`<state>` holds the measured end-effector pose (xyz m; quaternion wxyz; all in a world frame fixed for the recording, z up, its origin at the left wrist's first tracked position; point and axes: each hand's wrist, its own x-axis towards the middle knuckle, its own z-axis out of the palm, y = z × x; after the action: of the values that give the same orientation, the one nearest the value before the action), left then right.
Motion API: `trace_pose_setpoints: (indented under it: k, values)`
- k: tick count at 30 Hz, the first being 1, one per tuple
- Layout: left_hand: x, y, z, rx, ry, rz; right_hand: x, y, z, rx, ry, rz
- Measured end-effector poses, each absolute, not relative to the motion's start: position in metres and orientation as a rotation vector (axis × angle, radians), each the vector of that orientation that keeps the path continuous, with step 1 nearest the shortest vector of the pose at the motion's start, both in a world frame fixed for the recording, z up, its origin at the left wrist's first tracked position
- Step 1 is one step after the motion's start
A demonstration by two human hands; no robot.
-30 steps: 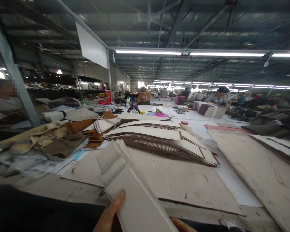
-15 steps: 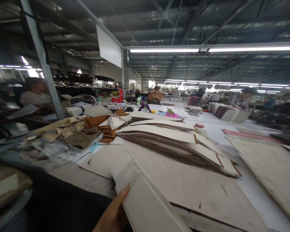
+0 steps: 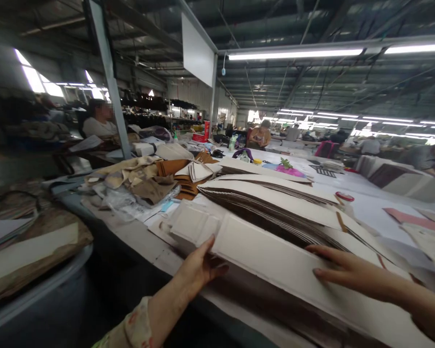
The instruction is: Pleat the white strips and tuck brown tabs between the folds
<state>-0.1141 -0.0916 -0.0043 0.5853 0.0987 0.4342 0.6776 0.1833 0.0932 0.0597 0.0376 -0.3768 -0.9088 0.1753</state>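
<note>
Cream, long flat stacked panels (image 3: 264, 253) slant over the white-topped counter (image 3: 369, 208), their right end cut off. Your left hand (image 3: 195, 270) pinches the near edge, fingers partly hidden; your right hand (image 3: 358, 275), unseen half a second ago, touches the top, fingers parted.

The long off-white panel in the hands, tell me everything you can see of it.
The long off-white panel looks smooth and matte, like leather or coated board, with raised-looking borders and a shorter section marked off at its left end. It slants from mid-picture down toward the lower right, in front of the stacked strips. The left hand holds its near edge, thumb on top; the right hand rests over its far side. Whether it is several layers is unclear.
</note>
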Motion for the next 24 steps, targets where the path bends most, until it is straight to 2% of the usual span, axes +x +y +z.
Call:
trace_pose_setpoints:
  k: [2,4,8,12,17,24]
  values:
    - [-0.140,-0.102,-0.014,0.281,1.031,1.316,0.169,0.104,0.034,-1.146,-2.838,0.644]
    - [-0.165,-0.120,-0.018,0.395,1.141,1.225,0.166,0.108,0.014,-1.076,-2.865,0.715]
    - [-0.196,-0.139,-0.016,0.756,1.571,1.363,0.155,0.104,0.013,-1.016,-2.915,0.608]
    - [-0.191,-0.118,-0.016,1.356,1.928,1.407,0.099,0.082,0.029,-0.847,-2.951,0.506]
    - [-0.168,-0.087,-0.024,1.963,1.900,1.278,0.031,0.060,0.016,-0.619,-2.988,0.392]
    - [-0.164,-0.083,-0.041,2.002,1.964,1.225,0.025,0.069,0.010,-0.591,-2.967,0.615]
